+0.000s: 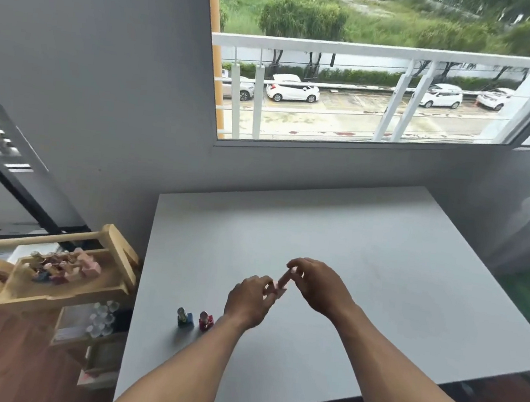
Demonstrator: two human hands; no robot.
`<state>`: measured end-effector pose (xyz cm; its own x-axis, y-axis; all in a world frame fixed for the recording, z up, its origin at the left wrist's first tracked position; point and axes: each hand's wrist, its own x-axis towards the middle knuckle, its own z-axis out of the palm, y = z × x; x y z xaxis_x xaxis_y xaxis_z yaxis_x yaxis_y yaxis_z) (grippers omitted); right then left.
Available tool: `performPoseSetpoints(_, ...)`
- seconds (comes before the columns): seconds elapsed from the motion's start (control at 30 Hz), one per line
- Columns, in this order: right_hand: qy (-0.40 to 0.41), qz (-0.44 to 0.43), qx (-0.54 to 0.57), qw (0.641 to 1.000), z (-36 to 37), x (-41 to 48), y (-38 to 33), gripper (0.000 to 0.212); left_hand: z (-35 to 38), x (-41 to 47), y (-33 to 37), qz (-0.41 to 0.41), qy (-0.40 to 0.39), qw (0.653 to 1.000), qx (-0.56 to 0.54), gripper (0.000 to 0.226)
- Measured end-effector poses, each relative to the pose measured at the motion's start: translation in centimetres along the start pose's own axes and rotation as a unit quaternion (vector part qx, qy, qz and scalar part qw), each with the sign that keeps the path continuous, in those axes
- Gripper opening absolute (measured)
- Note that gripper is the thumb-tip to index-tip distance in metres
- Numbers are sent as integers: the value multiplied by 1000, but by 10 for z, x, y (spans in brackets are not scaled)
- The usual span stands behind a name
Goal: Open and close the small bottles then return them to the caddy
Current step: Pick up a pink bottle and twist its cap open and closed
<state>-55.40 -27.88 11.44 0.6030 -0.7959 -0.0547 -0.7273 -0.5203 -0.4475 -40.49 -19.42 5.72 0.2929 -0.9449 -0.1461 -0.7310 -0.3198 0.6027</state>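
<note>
Left of the white table (379,278), the wooden caddy (51,297) holds a cluster of small bottles (64,266). On the table stand a blue bottle (185,318) and, just beside it, a red bottle (206,321). Further right, the left hand (248,300) pinches the base of a tilted pink bottle (282,284) held above the tabletop, and the right hand (317,285) pinches its upper end.

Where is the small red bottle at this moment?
In the head view, the small red bottle stands upright on the white table, toward its left side, just right of the small blue bottle and close beside the wrist of the left hand.
</note>
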Motion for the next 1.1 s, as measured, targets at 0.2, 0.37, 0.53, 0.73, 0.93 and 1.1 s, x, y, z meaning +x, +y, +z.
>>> performPoseSetpoints(0.2, -30, 3, -12, 999, -9, 4, -14, 22, -11, -3, -4, 5, 13, 1000, 16, 38)
performPoseSetpoints(0.37, -57, 6, -17, 998, -10, 1, -21, 17, -14, -6, -8, 11, 17, 1000, 18, 37)
performPoseSetpoints(0.53, -71, 6, -104, 992, -8, 4, -26, 32, -15, -10, -14, 28, 14, 999, 29, 33)
performPoseSetpoints(0.73, -64, 0, -175, 982, -2, 6, -34, 44, -15, -16, -18, 31, 9, 999, 10, 34)
performPoseSetpoints(0.93, -75, -4, -83, 994, -3, 8, -40, 28, -18, -16, -21, 9, 19, 1000, -15, 31)
performPoseSetpoints(1.1, -62, 16, -94, 994, -3, 11, -46, 28, -20, -14, -22, 9, 24, 999, -21, 33)
